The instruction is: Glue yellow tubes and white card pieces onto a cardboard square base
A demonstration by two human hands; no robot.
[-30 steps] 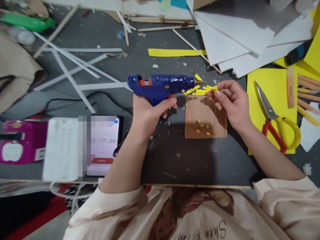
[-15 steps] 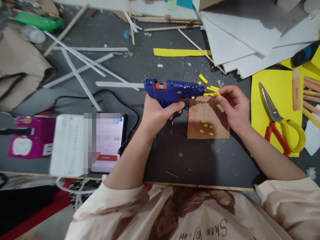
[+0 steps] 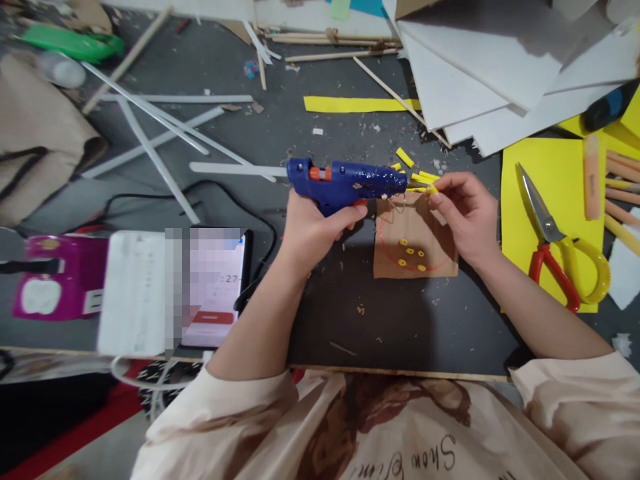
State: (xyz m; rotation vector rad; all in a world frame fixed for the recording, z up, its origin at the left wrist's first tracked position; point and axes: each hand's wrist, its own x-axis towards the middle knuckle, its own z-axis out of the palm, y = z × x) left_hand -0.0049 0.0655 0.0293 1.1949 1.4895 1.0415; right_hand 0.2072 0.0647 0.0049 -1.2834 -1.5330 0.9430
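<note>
Glue gun (image 3: 345, 183) lies almost level in my left hand (image 3: 315, 230), above the dark table (image 3: 460, 327); the fingers of this hand are closed around its handle, with the thumb along the side; a white glue stick (image 3: 235, 169) comes out from its rear end, and its nozzle points toward my right hand (image 3: 467, 217); there the thumb and forefinger are pinched together on a small yellow roll (image 3: 433, 190), which is very near to the nozzle tip, but I cannot tell whether the two touch; under them is the upper part of a brown cardboard square (image 3: 430, 230), flat on the table; it carries a red curved line (image 3: 381, 233) and, inside the curve, five tiny yellow rings (image 3: 410, 251), well apart from my fingers; other yellow rolls (image 3: 405, 158) lie just beyond the cardboard, some partly hidden by the gun; to the right of my right hand, scissors (image 3: 543, 220) with one red and one yellow handle rest on a yellow sheet (image 3: 515, 280); to the left of my left forearm, a phone (image 3: 217, 287) with lit screen lies beside a white box (image 3: 133, 293).
</note>
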